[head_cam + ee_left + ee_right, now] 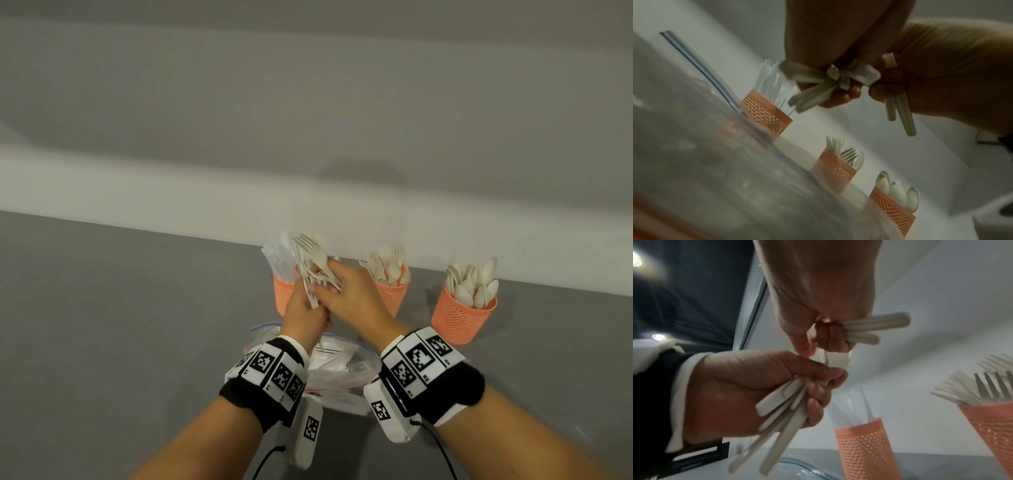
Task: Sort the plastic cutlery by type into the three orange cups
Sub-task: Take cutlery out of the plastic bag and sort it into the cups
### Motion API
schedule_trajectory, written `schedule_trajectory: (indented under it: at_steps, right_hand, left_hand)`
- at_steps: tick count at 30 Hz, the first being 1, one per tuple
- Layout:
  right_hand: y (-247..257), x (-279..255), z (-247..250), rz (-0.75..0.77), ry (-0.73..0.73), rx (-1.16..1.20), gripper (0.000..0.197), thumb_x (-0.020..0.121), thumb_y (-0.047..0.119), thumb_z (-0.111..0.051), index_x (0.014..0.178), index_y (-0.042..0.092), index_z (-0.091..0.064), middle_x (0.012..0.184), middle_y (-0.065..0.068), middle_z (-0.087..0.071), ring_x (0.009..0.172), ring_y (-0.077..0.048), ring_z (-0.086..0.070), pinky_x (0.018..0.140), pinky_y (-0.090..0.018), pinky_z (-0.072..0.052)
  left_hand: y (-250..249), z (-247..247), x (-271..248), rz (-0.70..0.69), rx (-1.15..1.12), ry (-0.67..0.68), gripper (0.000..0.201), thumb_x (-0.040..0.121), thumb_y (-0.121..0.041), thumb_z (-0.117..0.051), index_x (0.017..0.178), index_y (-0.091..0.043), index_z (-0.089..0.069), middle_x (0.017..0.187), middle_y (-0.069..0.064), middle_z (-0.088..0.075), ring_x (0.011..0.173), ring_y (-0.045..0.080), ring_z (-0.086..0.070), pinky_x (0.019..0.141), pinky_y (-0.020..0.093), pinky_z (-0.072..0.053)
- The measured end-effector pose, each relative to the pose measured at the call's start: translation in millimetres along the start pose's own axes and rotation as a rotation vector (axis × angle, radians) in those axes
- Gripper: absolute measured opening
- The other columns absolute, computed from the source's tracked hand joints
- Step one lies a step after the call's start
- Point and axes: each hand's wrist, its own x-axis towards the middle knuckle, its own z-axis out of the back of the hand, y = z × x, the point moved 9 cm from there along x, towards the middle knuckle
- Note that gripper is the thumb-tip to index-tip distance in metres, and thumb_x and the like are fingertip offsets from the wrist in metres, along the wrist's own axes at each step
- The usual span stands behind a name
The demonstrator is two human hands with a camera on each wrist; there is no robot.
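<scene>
Three orange mesh cups stand along the wall. The left cup point(283, 294) holds clear knives, the middle cup point(393, 294) forks, the right cup point(460, 317) spoons. In front of the left cup, my left hand point(303, 308) grips a mixed bundle of beige cutlery point(310, 260), heads up. My right hand point(347, 291) touches that bundle from the right. The right wrist view shows the right hand's fingers point(830, 337) curled round two beige handles point(875, 326). The heads of those two pieces are hidden among the bundle. The left hand point(756, 386) clutches several handles point(781, 410).
A clear zip bag point(337, 368) with more cutlery lies on the grey table point(120, 325) under my wrists. A pale wall point(205, 137) rises directly behind the cups. The left half of the table shows only grey surface.
</scene>
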Motion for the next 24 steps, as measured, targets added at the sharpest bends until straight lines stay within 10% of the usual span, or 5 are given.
schedule_trajectory:
  at_steps: [8,12,15,19,24]
  right_hand:
    - [-8.7,7.4,-2.7,-0.052,-0.084,0.047,0.014,0.08,0.002,-0.063,0.092,0.0,-0.07,0.073,-0.011,-0.066,0.062,-0.014,-0.055,0.057,-0.012,-0.042]
    - [-5.2,9.0,-7.7,-0.052,-0.114,0.091,0.011,0.082,0.014,-0.067,0.087,0.003,-0.065,0.077,-0.013,-0.069,0.068,-0.018,-0.061,0.062,-0.023,-0.048]
    - [-9.0,10.2,-14.9,-0.094,-0.067,0.087,0.021,0.085,0.018,-0.065,0.102,0.006,-0.063,0.086,-0.004,-0.068,0.077,-0.013,-0.062,0.065,-0.012,-0.046]
    - [-14.0,10.6,-20.7,-0.173,0.004,0.15,0.024,0.088,0.016,-0.061,0.111,0.009,-0.062,0.1,-0.008,-0.07,0.087,-0.014,-0.063,0.072,-0.013,-0.047]
    - [-16.4,10.1,-32.0,-0.257,0.131,0.094,0.02,0.088,0.012,-0.059,0.106,0.003,-0.063,0.084,-0.004,-0.064,0.067,-0.008,-0.058,0.054,-0.007,-0.043]
  left_hand:
    - [-20.0,7.2,-9.3,-0.092,0.017,-0.02,0.047,0.084,0.01,-0.05,0.123,-0.013,-0.042,0.083,0.005,-0.056,0.082,0.04,-0.055,0.081,0.05,-0.046]
    - [-22.2,8.0,-7.7,-0.138,0.009,0.012,0.047,0.084,0.015,-0.046,0.118,-0.016,-0.037,0.089,-0.004,-0.055,0.079,0.013,-0.054,0.064,0.023,-0.053]
    - [-19.3,4.8,-5.9,-0.148,0.044,0.061,0.063,0.089,0.01,-0.044,0.141,-0.019,-0.023,0.119,-0.009,-0.049,0.112,0.005,-0.048,0.085,0.001,-0.041]
    - [-15.7,7.8,-2.6,-0.193,0.076,0.067,0.07,0.091,0.003,-0.047,0.142,-0.034,-0.016,0.123,-0.029,-0.04,0.116,-0.013,-0.039,0.096,0.002,-0.031]
    - [-0.8,17.5,3.0,-0.16,0.102,0.043,0.08,0.088,0.01,-0.047,0.149,-0.026,-0.008,0.145,-0.008,-0.031,0.13,0.002,-0.036,0.1,0.011,-0.038]
